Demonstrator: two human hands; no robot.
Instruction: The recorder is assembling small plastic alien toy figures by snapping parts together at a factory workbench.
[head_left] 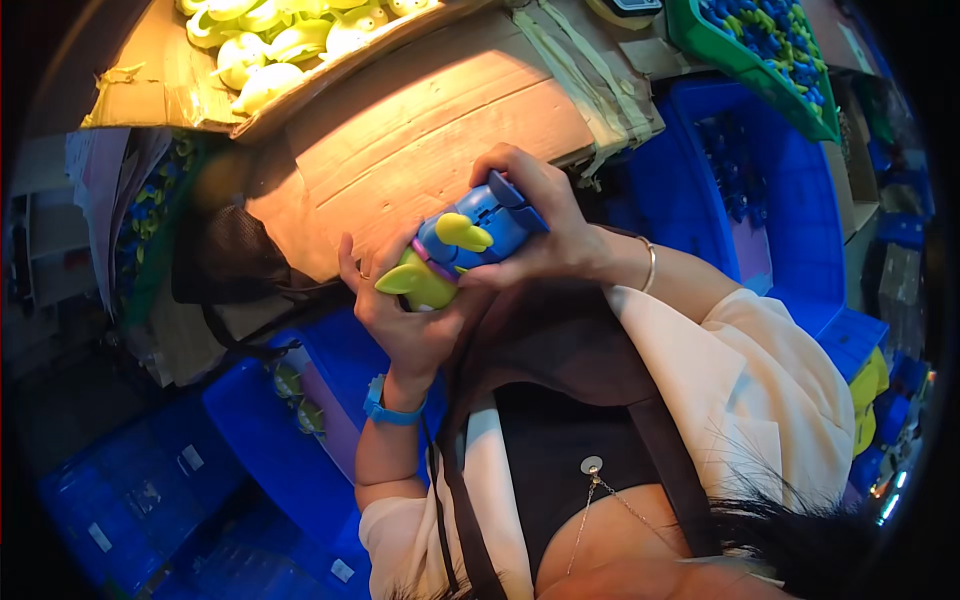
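Head view: both hands (562, 232) grasp a blue-and-green toy (478, 208); white labels (191, 457) are illegibly small.

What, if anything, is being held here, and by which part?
A blue-and-green toy figure: the left hand holds it by its green head, the right hand by its blue body.
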